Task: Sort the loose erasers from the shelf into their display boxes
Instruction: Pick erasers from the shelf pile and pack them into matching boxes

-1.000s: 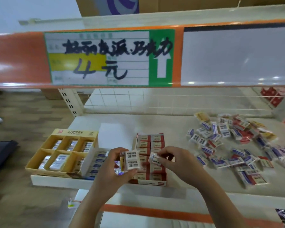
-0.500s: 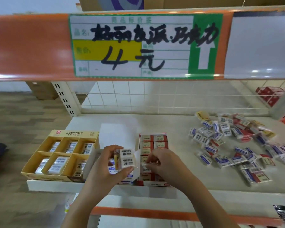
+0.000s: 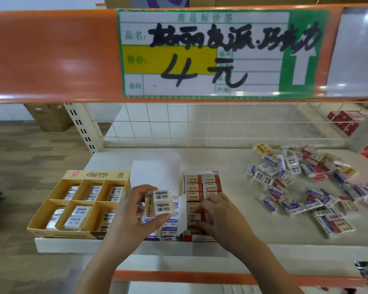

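The left hand point(image 3: 134, 213) pinches stacked white erasers point(image 3: 162, 202) above the blue box point(image 3: 168, 227), label up, likely to match them to the yellow box point(image 3: 81, 203). The right hand point(image 3: 219, 215) presses curled fingers into the red box point(image 3: 200, 187), seemingly seating one. The loose pile point(image 3: 306, 183) waits on the shelf point(image 3: 232, 162).

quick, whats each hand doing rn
Left hand: holds a small stack of white 2B erasers.
Right hand: fingers curled down in the red display box; any grip is hidden.

Two bare forearms, no sleeves.
Left hand point(image 3: 134, 217) and right hand point(image 3: 223, 217) ungloved; short plain nails on fingers point(image 3: 155, 222).
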